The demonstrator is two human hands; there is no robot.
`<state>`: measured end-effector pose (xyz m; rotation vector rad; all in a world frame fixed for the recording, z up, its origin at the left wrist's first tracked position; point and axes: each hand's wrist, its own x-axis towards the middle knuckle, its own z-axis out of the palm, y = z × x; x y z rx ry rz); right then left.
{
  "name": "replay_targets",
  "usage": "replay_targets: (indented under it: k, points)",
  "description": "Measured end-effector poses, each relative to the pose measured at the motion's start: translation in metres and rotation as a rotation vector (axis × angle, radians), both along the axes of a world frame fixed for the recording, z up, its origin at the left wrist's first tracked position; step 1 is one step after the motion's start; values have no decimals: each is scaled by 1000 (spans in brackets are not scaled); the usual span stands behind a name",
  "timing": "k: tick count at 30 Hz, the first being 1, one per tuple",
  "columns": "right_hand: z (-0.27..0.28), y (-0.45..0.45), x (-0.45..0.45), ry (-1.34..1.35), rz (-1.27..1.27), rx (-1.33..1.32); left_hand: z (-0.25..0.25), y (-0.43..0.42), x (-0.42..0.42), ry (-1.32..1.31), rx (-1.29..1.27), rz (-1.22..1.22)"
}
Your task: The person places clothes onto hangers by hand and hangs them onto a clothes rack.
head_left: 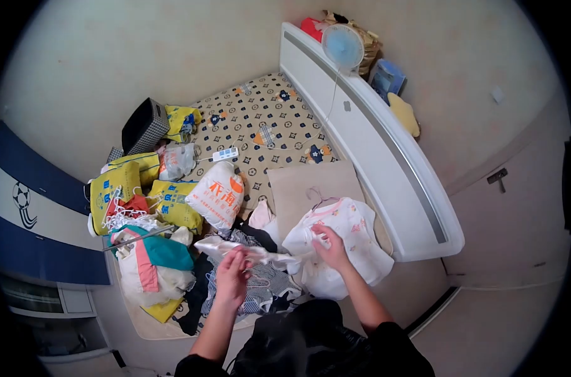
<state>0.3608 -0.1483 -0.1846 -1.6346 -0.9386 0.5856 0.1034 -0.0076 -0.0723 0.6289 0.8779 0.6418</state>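
My left hand (234,269) is closed on a shiny white piece of clothing (260,254), which stretches sideways above a heap of clothes. My right hand (329,246) has its fingers curved and apart, with nothing visible between them. Beneath it lies a white top with small prints (349,257), with a hanger (322,198) at its neck. Whether the right fingers touch that top I cannot tell. Under the left hand lies a striped garment (260,290), partly covered by the white one.
Stuffed bags, including a white one (215,196) and a yellow one (175,204), crowd the patterned mattress (251,125). Tangled white hangers (125,213) lie beside folded clothes (153,264). A power strip (225,154), dark bin (146,129), beige mat (298,179) and white headboard (386,151) surround them.
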Motion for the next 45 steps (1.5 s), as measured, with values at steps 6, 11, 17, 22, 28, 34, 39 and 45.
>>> replay_targets:
  k: [6, 11, 17, 22, 28, 34, 39, 45]
  points:
    - [-190, 51, 134, -503, -212, -482, -27, 3, -36, -2, -43, 273]
    - [-273, 97, 181, -749, -182, -720, -31, -18, -63, -113, -56, 363]
    - [-304, 138, 191, -960, -87, -820, -48, -35, -91, -44, -72, 504]
    - [-309, 137, 191, -947, -38, -654, -48, -47, -109, -20, -42, 564]
    - [-236, 106, 176, -862, 46, -548, -38, -54, -126, -6, -28, 605]
    - [-143, 32, 157, -686, 183, -591, -29, -78, -166, -108, 37, 610]
    - [-27, -21, 97, -366, 302, -797, -20, -116, -220, -222, 107, 619]
    - [114, -96, -37, 200, 564, -829, 3, -170, -306, -387, 230, 579]
